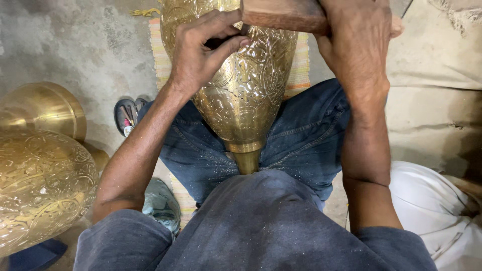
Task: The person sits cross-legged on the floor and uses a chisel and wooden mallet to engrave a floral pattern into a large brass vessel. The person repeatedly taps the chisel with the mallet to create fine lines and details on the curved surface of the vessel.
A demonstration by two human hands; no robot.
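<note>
— So, how many brass vases?
— Three: one engraved vase (241, 95) on the lap, two (40, 185) at left.
— Hands?
— Left hand (201, 55) pinches a small dark tool, mostly hidden; right hand (359, 42) grips a wooden mallet (281, 15), cut off above.

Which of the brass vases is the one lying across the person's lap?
The engraved brass vase between the knees, narrow neck toward the body, under both hands. The other engraved vase and the plain brass vessel sit off to the left.
</note>
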